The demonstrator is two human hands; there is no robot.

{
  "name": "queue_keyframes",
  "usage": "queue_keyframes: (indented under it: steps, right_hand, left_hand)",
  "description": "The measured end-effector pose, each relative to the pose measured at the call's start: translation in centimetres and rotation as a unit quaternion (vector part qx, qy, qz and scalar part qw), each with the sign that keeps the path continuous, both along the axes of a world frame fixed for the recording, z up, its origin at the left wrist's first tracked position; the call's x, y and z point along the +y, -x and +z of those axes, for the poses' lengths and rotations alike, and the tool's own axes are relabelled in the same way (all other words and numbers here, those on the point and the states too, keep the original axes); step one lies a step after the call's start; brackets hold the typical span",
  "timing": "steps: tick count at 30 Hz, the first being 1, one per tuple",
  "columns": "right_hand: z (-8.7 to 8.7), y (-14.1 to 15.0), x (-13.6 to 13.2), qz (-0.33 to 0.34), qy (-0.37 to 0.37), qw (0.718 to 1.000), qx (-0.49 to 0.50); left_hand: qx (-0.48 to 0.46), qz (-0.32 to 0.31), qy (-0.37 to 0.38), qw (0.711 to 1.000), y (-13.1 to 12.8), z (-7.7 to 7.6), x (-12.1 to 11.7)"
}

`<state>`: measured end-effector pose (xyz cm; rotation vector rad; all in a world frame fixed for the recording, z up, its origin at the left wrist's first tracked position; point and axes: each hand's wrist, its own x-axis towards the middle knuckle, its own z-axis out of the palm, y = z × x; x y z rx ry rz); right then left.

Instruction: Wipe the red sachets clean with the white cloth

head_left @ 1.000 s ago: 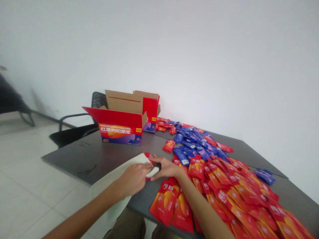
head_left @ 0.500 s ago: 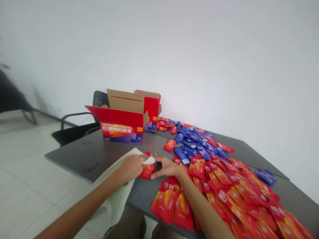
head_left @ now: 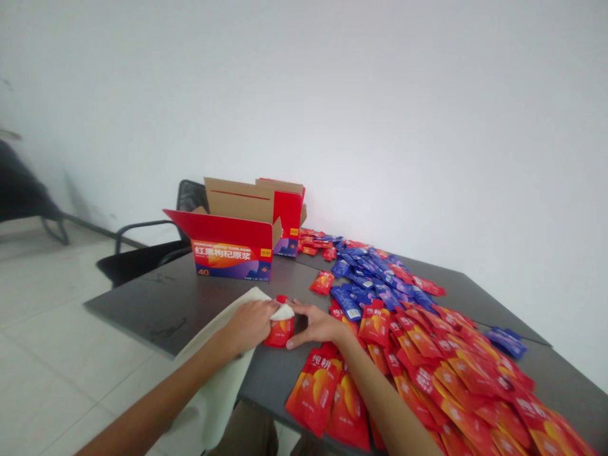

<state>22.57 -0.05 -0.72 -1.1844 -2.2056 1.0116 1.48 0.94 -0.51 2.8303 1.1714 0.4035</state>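
Closed around a white cloth [head_left: 216, 380], my left hand [head_left: 251, 326] presses a bunched end of it onto the upper part of a red pouch [head_left: 280, 332]. That pouch lies flat on the dark table. My right hand [head_left: 316, 323] curves about the pouch's right side, with fingertips at its top and the thumb at its lower right edge, holding it in place. The rest of the cloth trails under my left forearm and over the table's edge. Close to my right forearm lie larger red pouches [head_left: 313, 389] with an orange fruit print.
An open carton [head_left: 232, 259] stands beyond my hands, with a second carton [head_left: 288, 218] behind it. Blue sachets [head_left: 370, 269] lie heaped near the wall, and many red pouches [head_left: 456, 373] spread over the right side. A black chair [head_left: 142, 253] stands behind the table's left edge.
My left hand has drawn back a little to the left with the cloth, so more of the red pouch shows. The right hand stays at the pouch's edge.
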Motion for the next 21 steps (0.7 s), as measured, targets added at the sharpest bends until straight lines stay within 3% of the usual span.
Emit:
queue_keyframes:
  steps: [3, 5, 10, 12, 17, 21]
  right_hand:
    - [-0.3, 0.0, 0.1, -0.025, 0.004, 1.0, -0.019]
    - [-0.4, 0.0, 0.2, -0.032, 0.004, 0.999, -0.026]
    - [-0.3, 0.1, 0.1, -0.003, -0.014, 1.0, -0.005]
    - [-0.1, 0.1, 0.1, 0.001, -0.016, 1.0, -0.006]
    - [-0.2, 0.2, 0.1, -0.026, 0.003, 0.999, -0.019]
    - [-0.1, 0.1, 0.0, -0.018, -0.003, 1.0, -0.011]
  left_hand:
    - [-0.015, -0.082, -0.013, 0.996, -0.3, -0.6, -1.5]
    - [-0.023, -0.103, -0.008, 0.994, -0.4, -0.7, -1.9]
    - [-0.001, -0.008, 0.01, 1.0, -0.2, 0.2, 0.2]
    - [-0.002, -0.011, 0.007, 1.0, -0.2, 0.1, 0.2]
    - [-0.037, -0.101, 0.018, 0.994, -0.1, -0.5, -1.3]
    - [-0.015, -0.023, 0.026, 0.999, 0.3, 0.2, 0.2]
